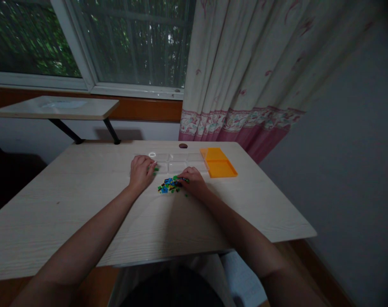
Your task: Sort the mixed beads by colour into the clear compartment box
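A small pile of building bricks (168, 185), mostly blue and green with some yellow, lies on the desk between my hands. My right hand (194, 182) is at the pile's right side, its fingers curled together among the bricks; what they pinch is hidden. My left hand (141, 172) rests over the left end of a clear divided tray (177, 167), with bent fingers pressed together. Small green bricks (156, 169) show beside its fingertips, in a front compartment. Whether the left fingers hold a piece cannot be made out.
An orange open case (222, 168) adjoins the tray's right end. Behind the tray lies a dark oval object (183, 146). A raised shelf (98, 110) on black legs stands at the desk's back left. Curtains (225, 85) hang behind the desk (85, 192).
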The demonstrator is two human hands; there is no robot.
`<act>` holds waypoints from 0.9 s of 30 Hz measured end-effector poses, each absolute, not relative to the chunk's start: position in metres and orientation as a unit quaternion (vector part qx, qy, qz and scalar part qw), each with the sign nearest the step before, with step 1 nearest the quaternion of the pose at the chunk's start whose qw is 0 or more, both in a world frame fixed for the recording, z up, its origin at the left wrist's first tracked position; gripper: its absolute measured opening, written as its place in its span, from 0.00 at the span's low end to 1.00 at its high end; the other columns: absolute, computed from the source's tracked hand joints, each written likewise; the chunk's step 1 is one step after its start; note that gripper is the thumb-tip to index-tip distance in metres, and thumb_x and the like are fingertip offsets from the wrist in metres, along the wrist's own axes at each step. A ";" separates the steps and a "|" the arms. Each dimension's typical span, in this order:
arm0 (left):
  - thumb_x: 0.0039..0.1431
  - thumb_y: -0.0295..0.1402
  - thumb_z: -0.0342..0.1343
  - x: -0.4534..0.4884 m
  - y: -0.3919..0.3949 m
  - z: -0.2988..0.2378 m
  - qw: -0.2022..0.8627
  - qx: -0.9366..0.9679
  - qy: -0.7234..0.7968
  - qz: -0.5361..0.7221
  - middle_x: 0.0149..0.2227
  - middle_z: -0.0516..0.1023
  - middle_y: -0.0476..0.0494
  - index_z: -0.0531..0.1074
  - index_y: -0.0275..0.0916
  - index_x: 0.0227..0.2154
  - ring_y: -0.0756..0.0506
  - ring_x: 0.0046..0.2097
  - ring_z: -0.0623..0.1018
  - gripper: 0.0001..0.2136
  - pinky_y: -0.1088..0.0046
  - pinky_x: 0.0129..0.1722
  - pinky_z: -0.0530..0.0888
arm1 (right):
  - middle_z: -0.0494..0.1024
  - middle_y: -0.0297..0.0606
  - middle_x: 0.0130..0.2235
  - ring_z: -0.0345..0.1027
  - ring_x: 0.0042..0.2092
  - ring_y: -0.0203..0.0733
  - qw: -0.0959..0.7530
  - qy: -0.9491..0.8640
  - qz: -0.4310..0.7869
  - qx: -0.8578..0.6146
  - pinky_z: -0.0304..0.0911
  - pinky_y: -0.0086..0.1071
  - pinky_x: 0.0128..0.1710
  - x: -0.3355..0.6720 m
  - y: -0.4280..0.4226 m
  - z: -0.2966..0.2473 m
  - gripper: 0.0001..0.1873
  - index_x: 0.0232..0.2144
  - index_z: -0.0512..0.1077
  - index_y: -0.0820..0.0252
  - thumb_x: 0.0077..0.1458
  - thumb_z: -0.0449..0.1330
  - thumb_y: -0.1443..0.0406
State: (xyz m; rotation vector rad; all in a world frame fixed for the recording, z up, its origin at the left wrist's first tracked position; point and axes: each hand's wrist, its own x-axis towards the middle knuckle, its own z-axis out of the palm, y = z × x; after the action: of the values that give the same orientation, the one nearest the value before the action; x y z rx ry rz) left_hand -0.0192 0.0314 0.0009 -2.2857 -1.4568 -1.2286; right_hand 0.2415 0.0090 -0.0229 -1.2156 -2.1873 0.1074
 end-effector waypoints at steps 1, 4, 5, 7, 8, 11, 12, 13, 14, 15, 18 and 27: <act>0.66 0.39 0.48 -0.020 0.032 0.001 0.082 -0.764 -0.491 -0.411 0.38 0.75 0.41 0.76 0.40 0.34 0.40 0.45 0.70 0.13 0.57 0.49 0.66 | 0.78 0.41 0.38 0.66 0.42 0.43 0.310 -0.831 0.038 -0.460 0.60 0.36 0.45 0.242 0.009 -0.023 0.08 0.38 0.80 0.57 0.55 0.66 0.61; 0.66 0.39 0.48 -0.020 0.032 0.000 0.081 -0.757 -0.503 -0.409 0.38 0.75 0.41 0.76 0.39 0.34 0.40 0.45 0.70 0.14 0.58 0.49 0.66 | 0.78 0.40 0.38 0.65 0.42 0.43 0.304 -0.834 0.035 -0.460 0.59 0.36 0.45 0.242 0.009 -0.023 0.06 0.37 0.81 0.56 0.56 0.65 0.63; 0.66 0.39 0.48 -0.019 0.032 0.000 0.081 -0.755 -0.506 -0.409 0.37 0.75 0.41 0.76 0.40 0.33 0.40 0.45 0.70 0.14 0.58 0.49 0.66 | 0.78 0.40 0.38 0.65 0.43 0.43 0.303 -0.834 0.037 -0.460 0.59 0.36 0.44 0.242 0.009 -0.023 0.06 0.36 0.81 0.56 0.57 0.65 0.63; 0.67 0.39 0.48 -0.019 0.032 -0.001 0.077 -0.754 -0.510 -0.407 0.37 0.75 0.41 0.77 0.40 0.32 0.40 0.45 0.69 0.14 0.58 0.49 0.66 | 0.78 0.39 0.38 0.65 0.42 0.43 0.305 -0.834 0.040 -0.458 0.58 0.36 0.44 0.242 0.009 -0.022 0.06 0.35 0.80 0.56 0.57 0.64 0.63; 0.67 0.39 0.48 -0.019 0.032 -0.001 0.075 -0.754 -0.511 -0.405 0.37 0.75 0.41 0.76 0.40 0.32 0.40 0.45 0.69 0.14 0.58 0.49 0.66 | 0.78 0.39 0.37 0.65 0.42 0.42 0.309 -0.833 0.042 -0.457 0.58 0.36 0.44 0.242 0.009 -0.022 0.06 0.35 0.80 0.56 0.58 0.64 0.62; 0.66 0.39 0.48 -0.019 0.033 -0.002 0.071 -0.754 -0.513 -0.404 0.37 0.75 0.41 0.76 0.40 0.31 0.40 0.45 0.69 0.14 0.58 0.49 0.66 | 0.78 0.39 0.36 0.66 0.42 0.41 0.328 -0.826 0.049 -0.455 0.59 0.35 0.45 0.242 0.009 -0.020 0.06 0.34 0.80 0.56 0.58 0.63 0.62; 0.66 0.39 0.49 -0.019 0.033 -0.002 0.069 -0.753 -0.514 -0.404 0.37 0.75 0.41 0.76 0.40 0.31 0.40 0.45 0.69 0.14 0.57 0.49 0.66 | 0.78 0.39 0.36 0.66 0.41 0.41 0.336 -0.823 0.052 -0.454 0.59 0.35 0.46 0.242 0.009 -0.020 0.06 0.34 0.80 0.57 0.59 0.63 0.62; 0.66 0.40 0.49 -0.019 0.033 -0.001 0.067 -0.752 -0.516 -0.405 0.37 0.75 0.40 0.76 0.40 0.31 0.39 0.45 0.70 0.14 0.57 0.49 0.66 | 0.78 0.39 0.36 0.66 0.41 0.41 0.343 -0.821 0.055 -0.453 0.59 0.35 0.46 0.242 0.009 -0.020 0.06 0.34 0.80 0.57 0.59 0.63 0.62; 0.65 0.40 0.49 -0.020 0.033 -0.001 0.065 -0.750 -0.517 -0.406 0.38 0.75 0.40 0.76 0.40 0.31 0.39 0.45 0.70 0.14 0.57 0.49 0.66 | 0.78 0.39 0.35 0.67 0.41 0.41 0.351 -0.818 0.058 -0.451 0.59 0.35 0.46 0.241 0.009 -0.020 0.06 0.34 0.80 0.57 0.59 0.63 0.62; 0.65 0.40 0.50 -0.020 0.033 -0.002 0.064 -0.748 -0.520 -0.408 0.38 0.75 0.40 0.76 0.40 0.31 0.39 0.45 0.69 0.14 0.57 0.49 0.65 | 0.78 0.39 0.35 0.67 0.41 0.41 0.358 -0.816 0.060 -0.450 0.60 0.35 0.47 0.241 0.009 -0.019 0.07 0.34 0.80 0.56 0.60 0.62 0.62; 0.64 0.41 0.51 -0.021 0.033 -0.003 0.070 -0.741 -0.526 -0.411 0.38 0.75 0.40 0.76 0.40 0.31 0.39 0.46 0.69 0.13 0.58 0.48 0.66 | 0.78 0.38 0.34 0.67 0.40 0.41 0.383 -0.809 0.062 -0.442 0.60 0.35 0.46 0.240 0.009 -0.019 0.07 0.33 0.79 0.57 0.60 0.62 0.62; 0.64 0.41 0.52 -0.021 0.036 -0.008 0.075 -0.736 -0.531 -0.414 0.38 0.75 0.40 0.77 0.40 0.34 0.38 0.46 0.70 0.13 0.56 0.49 0.66 | 0.79 0.39 0.32 0.68 0.38 0.41 0.397 -0.811 0.059 -0.427 0.62 0.35 0.44 0.240 0.005 -0.015 0.08 0.32 0.79 0.59 0.60 0.61 0.63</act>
State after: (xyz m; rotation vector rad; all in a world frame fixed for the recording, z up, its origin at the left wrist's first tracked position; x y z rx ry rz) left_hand -0.0208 0.0364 -0.0075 -2.2069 -1.5923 -1.2435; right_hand 0.2399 0.0053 -0.0150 -1.0817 -2.0540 0.1490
